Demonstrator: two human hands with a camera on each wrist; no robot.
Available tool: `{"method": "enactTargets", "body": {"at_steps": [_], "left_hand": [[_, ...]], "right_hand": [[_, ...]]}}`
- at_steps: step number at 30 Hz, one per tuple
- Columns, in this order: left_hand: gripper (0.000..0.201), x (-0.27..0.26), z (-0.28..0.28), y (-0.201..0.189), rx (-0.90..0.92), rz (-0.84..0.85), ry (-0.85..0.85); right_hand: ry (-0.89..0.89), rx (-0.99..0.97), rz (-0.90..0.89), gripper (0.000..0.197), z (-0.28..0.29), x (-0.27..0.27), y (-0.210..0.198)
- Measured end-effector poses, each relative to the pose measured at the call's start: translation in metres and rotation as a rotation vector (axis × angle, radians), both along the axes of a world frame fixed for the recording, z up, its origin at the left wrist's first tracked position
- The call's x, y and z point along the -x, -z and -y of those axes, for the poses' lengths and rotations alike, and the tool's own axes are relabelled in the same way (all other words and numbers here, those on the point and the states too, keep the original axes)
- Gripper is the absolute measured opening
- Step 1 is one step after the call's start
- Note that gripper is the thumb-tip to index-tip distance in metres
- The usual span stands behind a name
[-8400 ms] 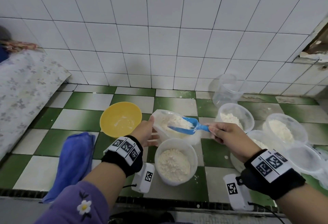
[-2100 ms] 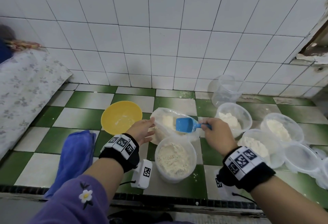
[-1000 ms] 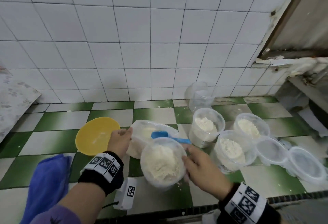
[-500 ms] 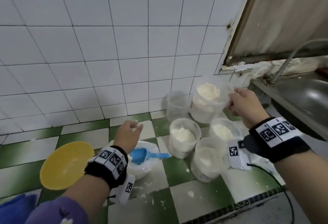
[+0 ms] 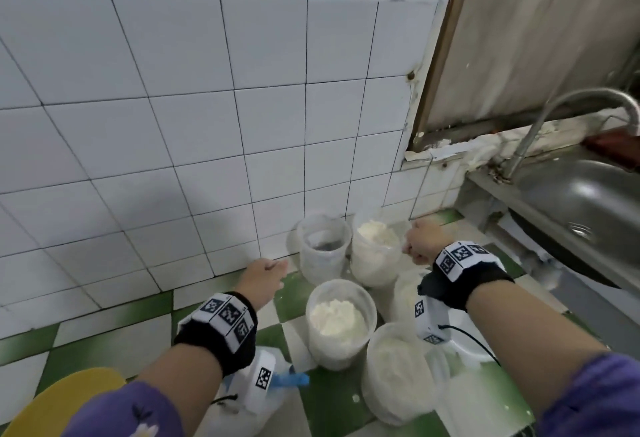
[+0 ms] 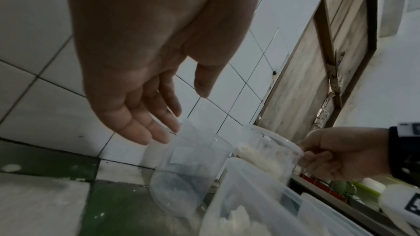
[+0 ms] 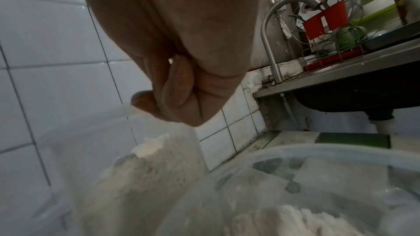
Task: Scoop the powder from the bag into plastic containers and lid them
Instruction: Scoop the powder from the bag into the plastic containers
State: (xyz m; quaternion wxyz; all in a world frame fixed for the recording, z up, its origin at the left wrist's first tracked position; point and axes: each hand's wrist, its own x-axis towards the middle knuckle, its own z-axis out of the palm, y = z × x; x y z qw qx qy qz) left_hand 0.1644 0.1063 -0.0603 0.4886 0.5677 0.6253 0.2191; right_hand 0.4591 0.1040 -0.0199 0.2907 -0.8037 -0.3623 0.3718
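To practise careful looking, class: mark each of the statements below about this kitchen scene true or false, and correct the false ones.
1. The right hand pinches the rim of a tub of powder. True.
2. The left hand grips the blue scoop. False: it holds nothing, its fingers relaxed; the blue scoop lies low by the left wrist.
3. The tub nearest the wall, left of the held one, is nearly empty. True.
4. Every tub has its lid on. False: the tubs in view are open on top.
5. A metal sink is at the right. True.
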Motion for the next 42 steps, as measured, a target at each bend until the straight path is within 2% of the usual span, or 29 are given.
{"method": "enactTargets", "body": {"at_steps": [4,7,11,14,17,19,21,24,27,30,34,42], "left_hand": [[0.027,-0.009,-0.014,0.009,0.046,0.008,0.002],[0.027,-0.017,-0.023,0.012,0.082,0.038,0.004],[0.011,-0.031,-0.040,0.016,0.155,0.134,-0.093],[0.034,-0.043,-0.054,0.024,0.228,0.142,-0.115],[0.051,-0.055,-0.063,0.030,0.253,0.149,-0.153],[0.055,-0.063,-0.066,0.030,0.260,0.188,-0.205],[0.046,-0.070,-0.071,0.033,0.246,0.218,-0.269],[0.014,-0.070,-0.078,0.041,0.121,0.151,-0.291],[0.016,-0.063,-0.070,0.030,0.061,0.130,-0.273],[0.027,-0.053,-0.065,0.018,0.052,0.202,-0.302],[0.039,-0.039,-0.056,-0.003,0.017,0.244,-0.265],[0.046,-0.006,0.009,-0.059,-0.130,0.332,-0.109]], "right_hand": [[-0.086,0.169,0.067,0.016,-0.012,-0.001,0.018],[-0.133,0.225,0.118,0.011,-0.018,-0.004,0.027],[-0.110,0.323,0.109,0.026,-0.024,-0.012,0.036],[-0.149,0.319,0.119,0.017,-0.022,-0.013,0.034],[-0.148,0.267,0.121,0.037,-0.015,-0.015,0.034],[-0.092,0.214,0.064,0.047,-0.011,-0.016,0.037],[-0.011,0.163,-0.001,0.057,-0.006,-0.017,0.041],[0.036,0.120,-0.075,0.061,0.003,-0.016,0.041],[0.043,0.092,-0.119,0.064,0.011,-0.012,0.038],[0.030,0.045,-0.068,0.060,0.015,-0.007,0.032],[-0.038,-0.044,-0.011,0.045,0.023,0.009,0.015],[-0.305,-0.229,-0.324,0.021,0.041,0.089,-0.035]]}}
